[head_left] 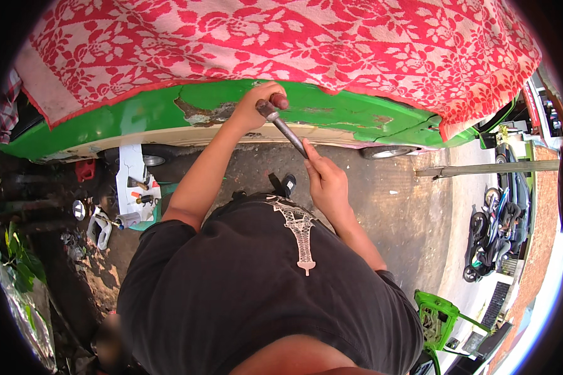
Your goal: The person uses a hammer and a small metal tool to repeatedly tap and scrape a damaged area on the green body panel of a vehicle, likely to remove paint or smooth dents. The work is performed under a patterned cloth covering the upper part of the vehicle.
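My left hand is closed against the green car body, round a tool whose reddish-brown, rounded handle end sticks out to the right. The rest of that tool is hidden by the fingers. In my right hand is a hammer with a grey metal shaft; its head lies next to the brown handle end, and I cannot tell whether they touch. Left of my left hand, a patch of broken paint and rust shows on the panel.
A red and pink floral blanket covers the car's upper part. Tools lie on a white sheet at left, near a red container. A pole, parked motorcycles and a green frame stand at right.
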`<state>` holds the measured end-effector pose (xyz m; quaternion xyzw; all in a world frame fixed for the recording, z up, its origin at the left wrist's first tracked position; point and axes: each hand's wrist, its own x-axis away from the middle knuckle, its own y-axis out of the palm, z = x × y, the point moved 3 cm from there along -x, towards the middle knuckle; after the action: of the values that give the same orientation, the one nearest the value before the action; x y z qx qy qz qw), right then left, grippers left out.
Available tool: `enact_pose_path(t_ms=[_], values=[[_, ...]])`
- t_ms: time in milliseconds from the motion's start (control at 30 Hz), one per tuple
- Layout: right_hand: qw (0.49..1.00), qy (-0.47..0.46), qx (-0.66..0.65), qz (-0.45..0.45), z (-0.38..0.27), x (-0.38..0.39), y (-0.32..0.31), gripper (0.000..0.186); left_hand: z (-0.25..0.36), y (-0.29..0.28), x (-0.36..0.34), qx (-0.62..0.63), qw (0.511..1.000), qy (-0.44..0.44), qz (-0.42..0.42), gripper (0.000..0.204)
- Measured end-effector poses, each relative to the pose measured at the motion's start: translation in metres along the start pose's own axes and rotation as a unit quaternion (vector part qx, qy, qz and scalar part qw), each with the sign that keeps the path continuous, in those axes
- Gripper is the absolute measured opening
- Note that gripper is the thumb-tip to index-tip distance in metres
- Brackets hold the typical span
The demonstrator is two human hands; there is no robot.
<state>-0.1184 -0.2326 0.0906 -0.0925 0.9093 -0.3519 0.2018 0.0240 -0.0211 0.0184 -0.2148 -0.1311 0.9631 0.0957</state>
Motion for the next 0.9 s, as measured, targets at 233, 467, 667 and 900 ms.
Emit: enact_pose_path(t_ms=[233, 467, 667, 900], values=[[0.973, 0.067, -0.185, 0.122, 0.032, 0.034, -0.006, 0.043, -0.028, 0.012, 0.025, -0.020, 0.997, -0.066, 0.047, 0.009], [0.930, 0.157, -0.294, 0.155, 0.054, 0.036, -0.022, 0.047, -0.007, 0.006, 0.038, -0.018, 0.996, 0.065, 0.060, 0.019], [0.922, 0.183, -0.310, 0.144, 0.058, 0.041, -0.015, 0.046, 0.004, 0.005, 0.032, -0.022, 0.993, 0.098, 0.066, 0.023], [0.929, 0.179, -0.298, 0.128, 0.054, 0.032, -0.017, 0.046, -0.001, 0.004, 0.027, -0.017, 0.994, 0.098, 0.049, 0.024]])
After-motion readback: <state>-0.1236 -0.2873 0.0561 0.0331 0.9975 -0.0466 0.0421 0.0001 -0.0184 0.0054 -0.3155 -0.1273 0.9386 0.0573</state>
